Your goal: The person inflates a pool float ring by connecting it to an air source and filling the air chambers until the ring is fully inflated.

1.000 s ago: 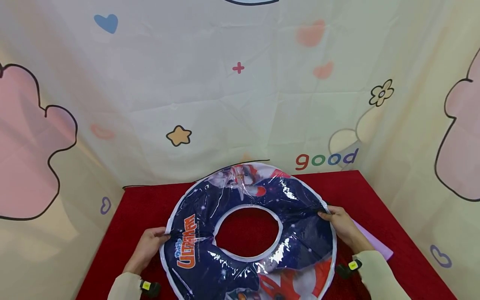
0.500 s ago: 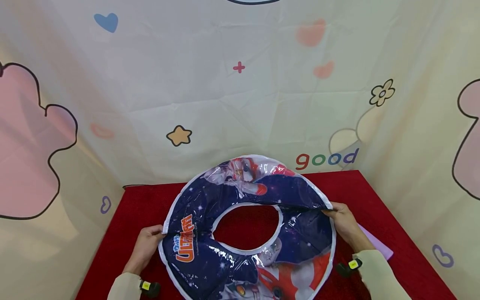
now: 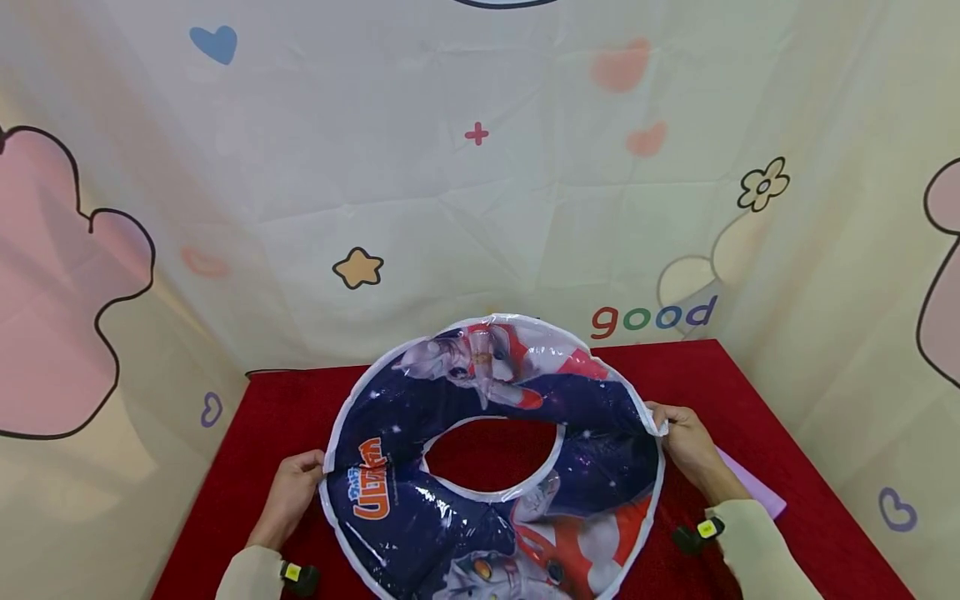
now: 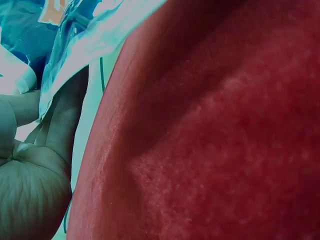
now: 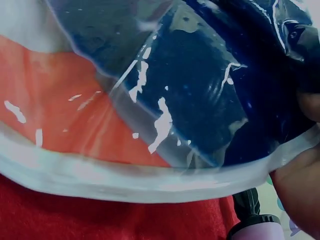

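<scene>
A flat, crinkled swim ring (image 3: 405, 492) with ULTRAMAN lettering, navy print and a white rim spans the space between both hands. Its left rim is pinched between thumb and fingers of my left hand (image 3: 288, 492); the left wrist view has that hand (image 4: 35, 185) at the edge. On the opposite side my right hand (image 3: 690, 446) grips the rim, which folds over at the fingers. The right wrist view shows the ring's orange and navy film (image 5: 165, 100) close up, with part of the right hand (image 5: 302, 185) at the right border.
A lilac cylinder (image 3: 752, 483) lies on the red cloth-covered table (image 3: 810, 508) beyond the right forearm. In the right wrist view this cylinder (image 5: 257, 231) has a black nozzle. A printed curtain (image 3: 420, 183) encloses the back and sides.
The ring's far edge rose, then dipped slightly. The right rim has folded over at the right hand, and the creases in the film have shifted. Both hands keep hold.
</scene>
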`<state>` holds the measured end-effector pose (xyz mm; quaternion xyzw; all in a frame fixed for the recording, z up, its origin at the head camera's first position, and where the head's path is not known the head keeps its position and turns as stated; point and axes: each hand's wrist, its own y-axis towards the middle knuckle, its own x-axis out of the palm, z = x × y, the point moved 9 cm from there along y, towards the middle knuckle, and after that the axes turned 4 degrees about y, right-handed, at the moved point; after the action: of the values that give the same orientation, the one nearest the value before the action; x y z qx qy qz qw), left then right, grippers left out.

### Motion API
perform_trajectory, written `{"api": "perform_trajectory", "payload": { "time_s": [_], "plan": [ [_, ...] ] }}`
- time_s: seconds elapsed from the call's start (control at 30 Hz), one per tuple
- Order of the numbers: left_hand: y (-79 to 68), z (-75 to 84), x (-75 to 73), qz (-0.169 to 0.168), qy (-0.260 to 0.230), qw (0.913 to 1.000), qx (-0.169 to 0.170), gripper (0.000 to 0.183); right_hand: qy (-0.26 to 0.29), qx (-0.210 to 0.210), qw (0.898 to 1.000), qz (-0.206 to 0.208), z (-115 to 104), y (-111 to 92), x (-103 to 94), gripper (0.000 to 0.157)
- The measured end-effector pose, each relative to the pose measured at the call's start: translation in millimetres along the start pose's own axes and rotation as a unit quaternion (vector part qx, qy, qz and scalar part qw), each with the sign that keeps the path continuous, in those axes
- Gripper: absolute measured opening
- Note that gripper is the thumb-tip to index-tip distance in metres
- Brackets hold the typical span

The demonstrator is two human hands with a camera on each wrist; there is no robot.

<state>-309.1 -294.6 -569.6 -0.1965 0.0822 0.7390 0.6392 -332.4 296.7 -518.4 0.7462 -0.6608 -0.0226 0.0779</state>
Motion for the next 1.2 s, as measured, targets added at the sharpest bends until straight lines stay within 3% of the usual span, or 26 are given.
{"api": "perform_trajectory", "payload": {
  "time_s": [0.13, 0.3, 0.77, 0.97, 1.13, 1.2],
  "plan": [
    [-0.1, -0.2, -0.7, 0.005, -0.002, 0.9999, 0.009, 0.016, -0.022, -0.009, 1.000, -0.007, 0, 0, 0.3, 0.037],
    [1.0, -1.9, -1.1, 0.004, -0.023, 0.9997, 0.011, 0.020, -0.073, 0.008, 0.997, -0.003, 3, 1, -2.4, 0.038],
    [5.6, -17.1, -0.5, -0.012, 0.002, 0.9991, -0.041, 0.019, -0.101, 0.050, 0.994, -0.013, 13, -2, -5.1, 0.041],
    [5.2, -20.2, -0.6, -0.017, 0.021, 0.9980, -0.056, 0.019, -0.141, 0.045, 0.989, -0.025, 16, -2, -5.3, 0.024],
    [4.1, -16.6, 5.6, -0.054, 0.027, 0.9966, -0.056, 0.027, -0.197, 0.062, 0.978, -0.025, 17, -2, -8.6, 0.028],
    [2.7, -15.1, 9.1, -0.076, 0.013, 0.9954, -0.057, 0.033, -0.194, 0.075, 0.978, -0.029, 18, -3, -9.0, 0.030]
  ]
}}
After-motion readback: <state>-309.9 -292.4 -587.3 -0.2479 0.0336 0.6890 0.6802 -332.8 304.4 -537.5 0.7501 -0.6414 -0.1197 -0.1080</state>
